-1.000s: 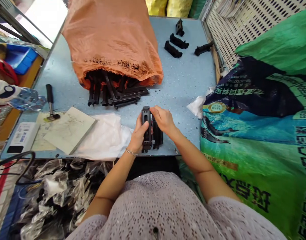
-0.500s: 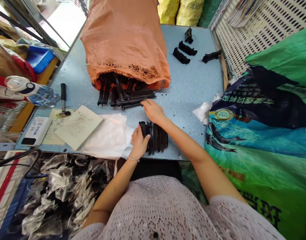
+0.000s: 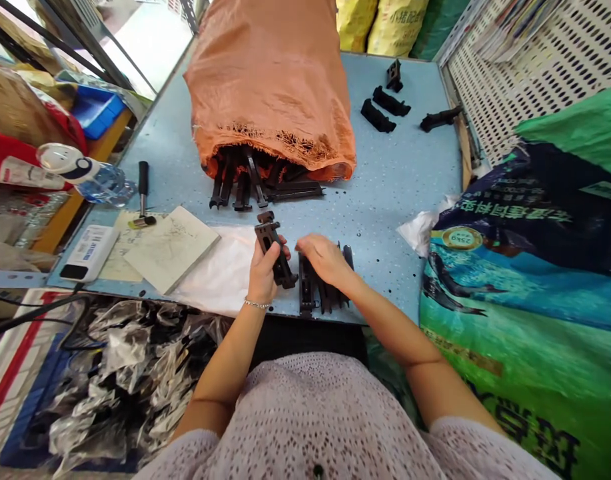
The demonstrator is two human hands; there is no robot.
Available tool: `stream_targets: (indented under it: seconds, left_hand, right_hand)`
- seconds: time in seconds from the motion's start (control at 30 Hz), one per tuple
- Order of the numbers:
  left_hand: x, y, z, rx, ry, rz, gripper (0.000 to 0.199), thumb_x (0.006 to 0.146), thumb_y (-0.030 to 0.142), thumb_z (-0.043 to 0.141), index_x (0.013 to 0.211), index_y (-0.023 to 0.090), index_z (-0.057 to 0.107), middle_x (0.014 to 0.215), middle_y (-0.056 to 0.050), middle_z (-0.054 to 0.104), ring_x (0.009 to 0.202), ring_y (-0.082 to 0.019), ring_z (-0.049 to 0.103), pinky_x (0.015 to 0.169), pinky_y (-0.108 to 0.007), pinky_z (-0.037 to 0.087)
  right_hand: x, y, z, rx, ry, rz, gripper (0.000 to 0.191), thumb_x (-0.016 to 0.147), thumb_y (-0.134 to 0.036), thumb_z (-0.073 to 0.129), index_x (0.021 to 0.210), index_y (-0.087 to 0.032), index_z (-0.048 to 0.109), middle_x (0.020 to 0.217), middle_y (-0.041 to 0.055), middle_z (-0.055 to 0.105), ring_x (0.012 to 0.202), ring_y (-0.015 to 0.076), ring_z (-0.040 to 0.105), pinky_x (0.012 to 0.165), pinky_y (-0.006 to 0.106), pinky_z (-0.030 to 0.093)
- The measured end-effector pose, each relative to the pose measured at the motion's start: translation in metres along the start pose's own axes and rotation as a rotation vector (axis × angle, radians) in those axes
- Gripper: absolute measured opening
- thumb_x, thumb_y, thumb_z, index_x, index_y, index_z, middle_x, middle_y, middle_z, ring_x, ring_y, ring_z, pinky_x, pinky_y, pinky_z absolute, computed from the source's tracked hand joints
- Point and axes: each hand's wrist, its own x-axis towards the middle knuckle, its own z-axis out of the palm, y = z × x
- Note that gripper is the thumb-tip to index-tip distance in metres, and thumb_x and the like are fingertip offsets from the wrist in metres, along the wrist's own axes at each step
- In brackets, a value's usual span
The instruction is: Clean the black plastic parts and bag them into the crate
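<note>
My left hand (image 3: 263, 275) is wrapped round a long black plastic part (image 3: 269, 235), held tilted above the white plastic bags. Slots and notched ends show on this part. Just to the right, my right hand (image 3: 327, 259) has its fingers curled at the top end of another black plastic part (image 3: 306, 292) near the table's front edge. Beside that one, several similar black parts (image 3: 331, 297) lie in a row, partly hidden under my right hand and wrist. More black parts (image 3: 255, 180) stick out of the orange woven sack (image 3: 272, 80) beyond my hands.
White plastic bags (image 3: 210, 273) and pale square boards (image 3: 171, 248) lie to the left, with a hammer (image 3: 144, 190), a white device (image 3: 90, 252) and a water bottle (image 3: 105, 185). Several black pieces (image 3: 378, 116) sit at the back right. Printed feed sacks (image 3: 515, 267) stand along the right side.
My right hand has come back from the sack's mouth to the row, and a part there is gone. My left hand has lifted a black part off the row, to the left.
</note>
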Motion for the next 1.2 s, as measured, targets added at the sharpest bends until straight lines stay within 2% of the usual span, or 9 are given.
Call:
stream_targets:
  seconds: [0.13,0.27,0.37,0.53,0.63,0.73,0.83,0.93,1.2]
  left_hand:
    - [-0.019,-0.005,0.012,-0.015,-0.089,-0.155,0.04,0.082,0.052,0.077,0.106,0.023,0.064,0.081,-0.002,0.063,0.069,-0.015,0.065,0.059,-0.027,0.053]
    - [-0.018,-0.007,0.01,-0.01,-0.012,-0.17,0.041,0.082,0.054,0.076,0.103,0.022,0.063,0.081,-0.001,0.062,0.065,-0.013,0.061,0.055,-0.026,0.049]
    - [-0.011,-0.003,0.002,-0.048,0.052,-0.208,0.044,0.08,0.057,0.077,0.1,0.021,0.06,0.083,-0.001,0.064,0.061,-0.01,0.058,0.053,-0.023,0.047]
    - [-0.009,-0.007,-0.019,0.065,0.058,-0.198,0.056,0.083,0.057,0.074,0.127,0.028,0.053,0.095,-0.001,0.068,0.068,-0.012,0.064,0.063,-0.026,0.054]
    - [-0.012,-0.031,-0.033,0.38,0.076,-0.099,0.072,0.085,0.06,0.071,0.145,0.03,0.046,0.124,-0.008,0.067,0.112,-0.025,0.068,0.097,-0.04,0.055]
    - [-0.015,-0.062,-0.037,0.743,0.078,0.034,0.079,0.086,0.065,0.065,0.15,0.024,0.045,0.157,-0.013,0.045,0.15,-0.033,0.036,0.127,-0.05,0.025]
    - [-0.014,-0.079,-0.036,0.909,0.072,0.084,0.082,0.088,0.072,0.055,0.151,0.021,0.044,0.164,-0.016,0.033,0.155,-0.034,0.024,0.13,-0.054,0.01]
    - [-0.011,-0.073,-0.036,0.86,0.057,0.089,0.081,0.089,0.076,0.05,0.15,0.023,0.046,0.161,-0.016,0.037,0.154,-0.032,0.028,0.129,-0.053,0.014]
    - [0.006,-0.02,-0.01,0.138,0.083,0.054,0.067,0.081,0.06,0.076,0.137,0.033,0.049,0.132,-0.006,0.062,0.115,-0.018,0.064,0.097,-0.032,0.052]
  right_hand:
    - [0.018,-0.013,-0.008,-0.321,0.243,-0.15,0.052,0.103,-0.064,0.036,0.091,-0.021,0.062,0.095,0.0118,0.065,0.097,0.0268,0.059,0.086,0.039,0.045]
    - [0.013,-0.016,0.0,-0.344,0.146,-0.09,0.056,0.108,-0.056,0.022,0.085,-0.023,0.059,0.079,0.0055,0.063,0.08,0.0215,0.06,0.073,0.033,0.043]
    - [-0.024,-0.017,0.016,-0.379,0.047,-0.257,0.053,0.107,-0.057,0.028,0.088,-0.021,0.062,0.087,0.0079,0.067,0.084,0.0231,0.062,0.075,0.036,0.045]
    - [-0.052,-0.011,0.031,-0.361,-0.189,-0.318,0.045,0.108,-0.05,0.037,0.088,-0.021,0.065,0.088,0.0076,0.07,0.083,0.0213,0.064,0.076,0.034,0.048]
    - [-0.008,0.005,0.018,-0.361,-0.177,-0.139,0.04,0.108,-0.043,0.038,0.097,-0.021,0.069,0.094,0.0076,0.071,0.088,0.0215,0.065,0.08,0.033,0.048]
    - [0.064,0.03,-0.002,-0.484,0.052,-0.011,0.04,0.107,-0.022,0.034,0.135,-0.013,0.06,0.139,0.0181,0.06,0.126,0.029,0.054,0.103,0.041,0.043]
    - [0.127,0.054,-0.017,-0.666,0.112,0.05,0.054,0.102,-0.016,0.038,0.156,-0.01,0.039,0.158,0.0215,0.041,0.143,0.0354,0.037,0.111,0.05,0.036]
    - [0.146,0.059,-0.022,-0.744,0.08,0.13,0.046,0.103,-0.023,0.044,0.141,0.0,0.053,0.139,0.0282,0.055,0.132,0.0403,0.044,0.105,0.053,0.039]
    - [0.001,-0.022,0.003,-0.642,0.089,-0.181,0.033,0.104,-0.038,0.049,0.109,-0.011,0.068,0.103,0.0165,0.065,0.098,0.0288,0.057,0.08,0.039,0.047]
